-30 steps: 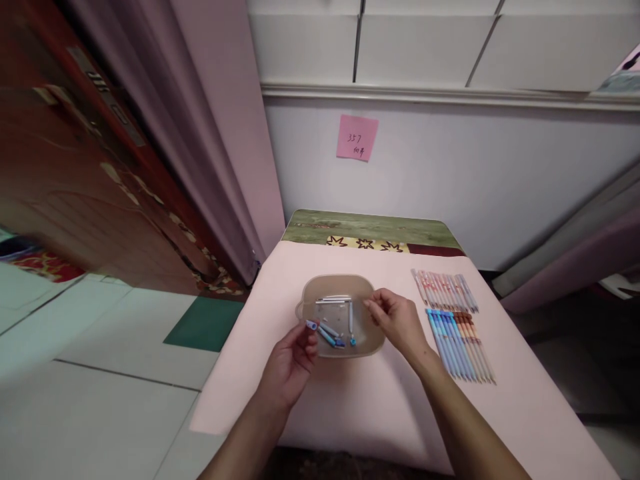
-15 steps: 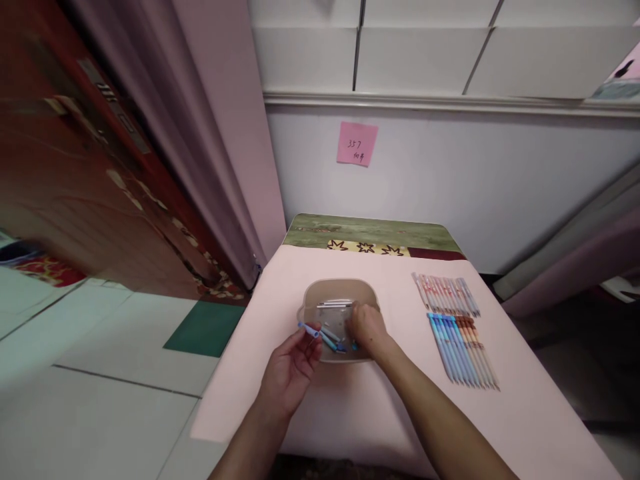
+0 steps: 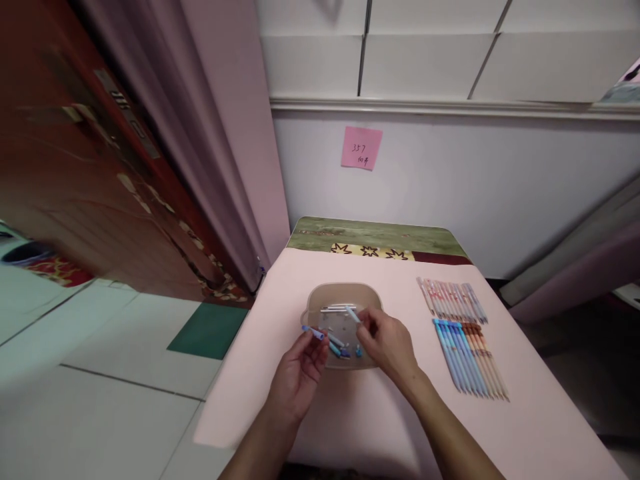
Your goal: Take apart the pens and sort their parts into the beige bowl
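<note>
My left hand (image 3: 296,375) pinches a short blue pen part (image 3: 313,332) over the near left rim of a beige plastic basin (image 3: 345,288). Between the fingertips of my right hand (image 3: 391,341) is a light blue pen barrel piece (image 3: 353,314), held above the basin's right side and tilted. Inside the basin lie thin pen refills (image 3: 330,310), a few blue barrel pieces (image 3: 335,348), a small bright blue part (image 3: 359,351) and tiny bits too small to name. Fingers cover part of each held piece.
Two rows of pens lie on the pink-covered table (image 3: 240,400) to the right: pale, reddish-patterned pens (image 3: 450,300) behind, blue pens (image 3: 460,360) and brown-topped pens (image 3: 487,363) in front. A wall (image 3: 320,180) stands behind the table, a brown door (image 3: 100,187) to the left.
My right hand has come up from inside the basin and moved right, now with the light blue barrel piece in its fingers. My left hand still holds the blue pen part.
</note>
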The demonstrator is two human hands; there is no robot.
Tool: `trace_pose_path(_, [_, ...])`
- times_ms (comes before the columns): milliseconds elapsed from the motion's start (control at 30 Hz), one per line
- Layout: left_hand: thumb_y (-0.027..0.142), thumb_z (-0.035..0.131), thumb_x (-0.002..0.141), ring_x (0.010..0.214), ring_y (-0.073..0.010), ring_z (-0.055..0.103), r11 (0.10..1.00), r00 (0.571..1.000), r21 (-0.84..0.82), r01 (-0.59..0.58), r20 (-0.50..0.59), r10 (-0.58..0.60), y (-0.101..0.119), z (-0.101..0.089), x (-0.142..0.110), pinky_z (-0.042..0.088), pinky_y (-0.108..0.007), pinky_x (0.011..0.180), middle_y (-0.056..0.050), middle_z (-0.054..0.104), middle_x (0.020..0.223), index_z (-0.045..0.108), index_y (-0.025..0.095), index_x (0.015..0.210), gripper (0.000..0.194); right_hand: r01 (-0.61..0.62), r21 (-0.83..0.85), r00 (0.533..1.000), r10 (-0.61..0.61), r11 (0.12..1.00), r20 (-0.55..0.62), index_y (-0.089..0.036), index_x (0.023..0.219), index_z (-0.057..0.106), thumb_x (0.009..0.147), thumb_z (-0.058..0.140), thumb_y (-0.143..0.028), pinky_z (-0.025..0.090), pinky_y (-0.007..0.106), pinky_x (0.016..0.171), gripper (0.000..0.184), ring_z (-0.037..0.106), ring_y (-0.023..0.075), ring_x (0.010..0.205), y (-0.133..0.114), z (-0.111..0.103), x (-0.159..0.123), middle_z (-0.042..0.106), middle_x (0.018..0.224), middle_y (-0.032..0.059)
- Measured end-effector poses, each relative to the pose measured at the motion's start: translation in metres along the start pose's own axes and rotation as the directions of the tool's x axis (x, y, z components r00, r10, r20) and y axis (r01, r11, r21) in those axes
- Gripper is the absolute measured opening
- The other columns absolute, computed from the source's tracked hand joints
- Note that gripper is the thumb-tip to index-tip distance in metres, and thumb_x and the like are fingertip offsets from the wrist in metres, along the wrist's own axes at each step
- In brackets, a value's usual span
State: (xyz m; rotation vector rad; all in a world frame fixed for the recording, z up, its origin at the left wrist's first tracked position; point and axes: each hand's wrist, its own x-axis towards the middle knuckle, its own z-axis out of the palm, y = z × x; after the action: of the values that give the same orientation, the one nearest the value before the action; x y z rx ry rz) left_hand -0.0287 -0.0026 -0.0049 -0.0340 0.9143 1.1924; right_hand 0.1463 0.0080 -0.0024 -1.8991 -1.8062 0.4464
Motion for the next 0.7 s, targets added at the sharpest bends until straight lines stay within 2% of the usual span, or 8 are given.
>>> trace_pose_path(67, [0.006, 0.052, 0.085, 0.062, -0.0141, 0.069, 1.0, 1.0, 0.006, 0.002, 0.019, -0.002, -0.003, 0.003, 0.0, 0.058, -0.022, 0.059, -0.01, 0.072, 0.074, 0.064, 0.007, 0.082, 0.013, 0.067, 0.204, 0.997, -0.059, 0.977, -0.041, -0.022, 0.084, 0.066, 0.08, 0.053, -0.027, 0.039, 0.021, 0.054, 0.015, 0.057, 0.0136, 0.06, -0.002, -0.009, -0.013, 0.063, 0.068, -0.0004])
trace_pose_path(133, [0.007, 0.054, 0.085, 0.065, -0.0146, 0.069, 1.0, 0.999, 0.015, 0.005, 0.041, -0.006, -0.007, 0.005, 0.0, 0.058, -0.022, 0.061, -0.011, 0.073, 0.077, 0.064, 0.008, 0.084, 0.011, 0.126, 0.326, 0.991, -0.105, 0.937, -0.081, -0.021, 0.085, 0.067, 0.08, 0.055, -0.027, 0.04, 0.021, 0.054, 0.015, 0.056, 0.0137, 0.061, -0.003, -0.014, -0.024, 0.062, 0.07, 0.0007])
trace_pose_path(300, [0.008, 0.057, 0.083, 0.066, -0.0156, 0.069, 0.999, 0.997, 0.046, -0.017, 0.078, 0.013, -0.014, 0.005, -0.004, 0.058, -0.024, 0.06, -0.01, 0.073, 0.08, 0.065, 0.009, 0.086, 0.008, 0.187, 0.416, 0.982, -0.155, 0.89, -0.109, -0.021, 0.089, 0.068, 0.082, 0.055, -0.026, 0.043, 0.02, 0.052, 0.016, 0.057, 0.0134, 0.064, 0.001, -0.015, -0.038, 0.061, 0.076, 0.0026])
trace_pose_path(367, [0.008, 0.056, 0.084, 0.064, -0.0148, 0.068, 0.998, 0.998, 0.058, -0.028, 0.056, 0.025, -0.012, 0.003, -0.004, 0.057, -0.023, 0.058, -0.01, 0.072, 0.079, 0.065, 0.009, 0.087, 0.009, 0.175, 0.351, 0.983, -0.141, 0.92, -0.119, -0.022, 0.092, 0.068, 0.083, 0.054, -0.028, 0.044, 0.021, 0.056, 0.017, 0.059, 0.0137, 0.068, 0.006, -0.012, -0.035, 0.063, 0.081, 0.0032])
trace_pose_path(467, [0.007, 0.053, 0.085, 0.06, -0.013, 0.067, 0.998, 0.998, 0.032, -0.062, 0.0, 0.062, -0.003, -0.001, -0.001, 0.057, -0.022, 0.055, -0.009, 0.072, 0.075, 0.064, 0.008, 0.084, 0.012, 0.134, 0.085, 0.987, -0.125, 0.987, -0.099, -0.025, 0.094, 0.068, 0.085, 0.055, -0.028, 0.044, 0.024, 0.067, 0.016, 0.063, 0.0162, 0.08, 0.014, -0.006, -0.021, 0.066, 0.088, 0.0028])
trace_pose_path(600, [0.007, 0.052, 0.086, 0.06, -0.0119, 0.066, 0.995, 0.995, 0.001, -0.097, -0.036, 0.097, 0.009, -0.006, 0.001, 0.056, -0.021, 0.055, -0.008, 0.07, 0.074, 0.063, 0.009, 0.083, 0.012, 0.1, -0.263, 0.989, -0.068, 0.96, 0.128, -0.023, 0.093, 0.066, 0.088, 0.051, -0.028, 0.042, 0.026, 0.065, 0.017, 0.065, 0.0192, 0.083, 0.014, 0.008, 0.004, 0.069, 0.089, 0.0053])
trace_pose_path(700, [0.008, 0.052, 0.086, 0.058, -0.0106, 0.064, 0.996, 0.996, -0.002, -0.085, -0.027, 0.085, 0.014, -0.01, 0.0, 0.054, -0.018, 0.05, -0.008, 0.069, 0.074, 0.063, 0.009, 0.084, 0.011, 0.09, -0.368, 0.976, -0.008, 0.925, 0.217, -0.019, 0.093, 0.063, 0.09, 0.046, -0.029, 0.041, 0.028, 0.063, 0.02, 0.067, 0.0226, 0.078, 0.009, 0.021, 0.016, 0.07, 0.086, 0.0095])
